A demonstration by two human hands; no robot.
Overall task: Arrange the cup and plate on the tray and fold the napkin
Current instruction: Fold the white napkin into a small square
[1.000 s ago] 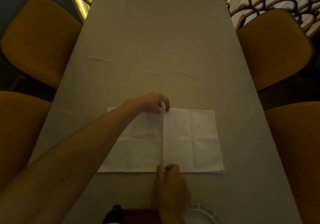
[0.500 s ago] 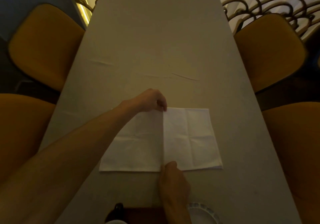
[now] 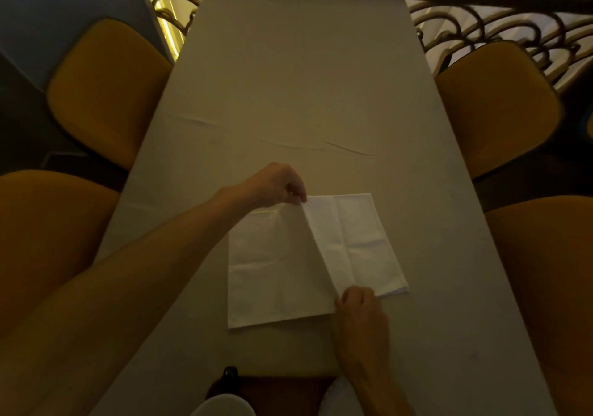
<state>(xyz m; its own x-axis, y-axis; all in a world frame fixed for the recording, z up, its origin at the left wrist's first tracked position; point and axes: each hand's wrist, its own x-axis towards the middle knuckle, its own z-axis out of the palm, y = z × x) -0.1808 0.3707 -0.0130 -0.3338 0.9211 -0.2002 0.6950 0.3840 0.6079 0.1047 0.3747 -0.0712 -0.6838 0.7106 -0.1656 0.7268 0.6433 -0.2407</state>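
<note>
A white napkin (image 3: 279, 264) lies partly folded on the table, its right flap lying over the right part. My left hand (image 3: 276, 187) pinches the flap's far corner at the napkin's far edge. My right hand (image 3: 359, 306) pinches the flap's near corner at the near edge. A dark brown tray (image 3: 282, 390) sits at the table's near edge, with a white cup (image 3: 224, 407) at its left and a white plate (image 3: 333, 399) partly hidden under my right forearm.
The long table (image 3: 305, 94) has a grey cloth with a few wrinkles. Yellow padded chairs stand on the left (image 3: 106, 88) and right (image 3: 494, 101). An ornate metal railing (image 3: 481, 20) runs beyond the far end.
The view has tilted down and the tray shows more. The napkin's fold line has skewed, with its near end shifted right, and the folded right flap looks narrower. Both hands keep pinching the flap.
</note>
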